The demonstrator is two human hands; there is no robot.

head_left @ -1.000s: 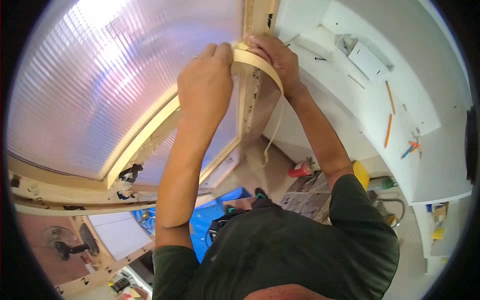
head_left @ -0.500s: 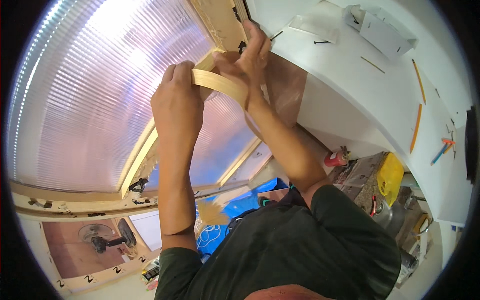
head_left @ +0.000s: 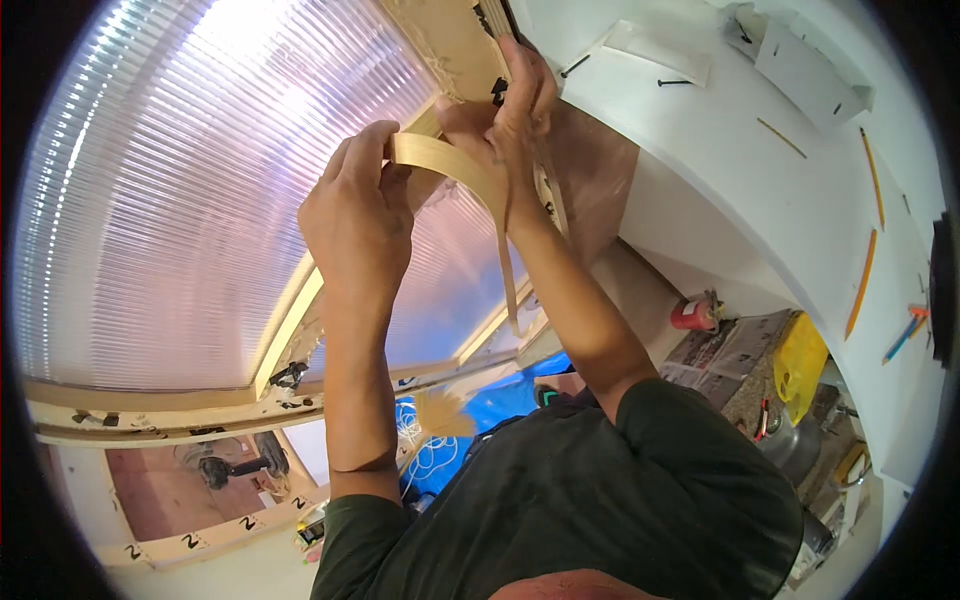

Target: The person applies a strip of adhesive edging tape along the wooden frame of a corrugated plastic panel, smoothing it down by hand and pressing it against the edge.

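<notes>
My left hand [head_left: 352,205] pinches a thin, pale wood edging strip [head_left: 448,160] between thumb and fingers. From there the strip bends over in an arch, passes by my right wrist and hangs down in front of the panel. A part behind my left fingers runs up toward the wooden frame [head_left: 425,40]; where it meets the frame is partly hidden. My right hand [head_left: 515,105] grips the frame's edge, its thumb against the face and its fingers reaching over the side. Ribbed translucent sheet [head_left: 190,200] fills the frame.
At the right, a white curved worktop [head_left: 720,130] carries screws, pencils [head_left: 861,285] and a white box [head_left: 810,70]. Below it stand a red fire extinguisher [head_left: 694,312] and a yellow bag [head_left: 800,368]. Blue sheeting [head_left: 490,390] and a white cord [head_left: 428,455] lie on the floor.
My left hand has turned slightly, still holding the strip. My right hand stays at the frame's edge. More of the strip's hanging end shows, and the view has shifted a little.
</notes>
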